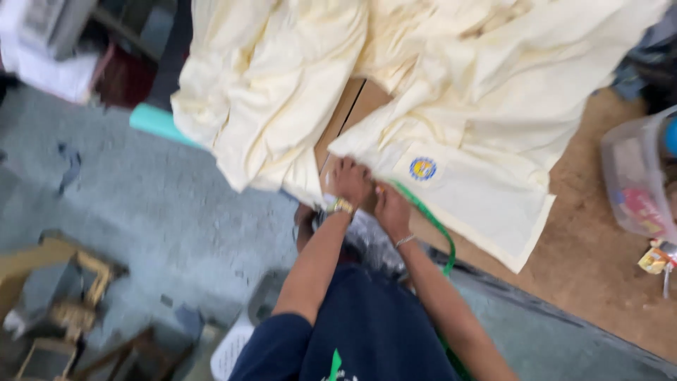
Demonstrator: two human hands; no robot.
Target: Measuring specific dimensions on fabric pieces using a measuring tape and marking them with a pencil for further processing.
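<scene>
Pale yellow garment (451, 106) lay spread over the brown table (592, 233), center-right of frame, so its edge hung w/in reach. Left hand (350, 181) pinched that edge, fingers closed on cloth; right hand (392, 206), just beside, curled shut on a green measuring tape (441, 236) trailing to lower center.

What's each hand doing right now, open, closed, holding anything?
Left hand: closed, pinching the edge of the cream fabric.
Right hand: on the same fabric edge beside the green measuring tape; grip cannot be told.

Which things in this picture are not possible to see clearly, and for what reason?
Head view:
- Left hand and right hand: fingertips blurred against the cream cloth, grip unclear.
- Green tape measure: lower end cut off by the bottom edge.
- Plastic box: cut off at the right edge, contents blurred.
</scene>
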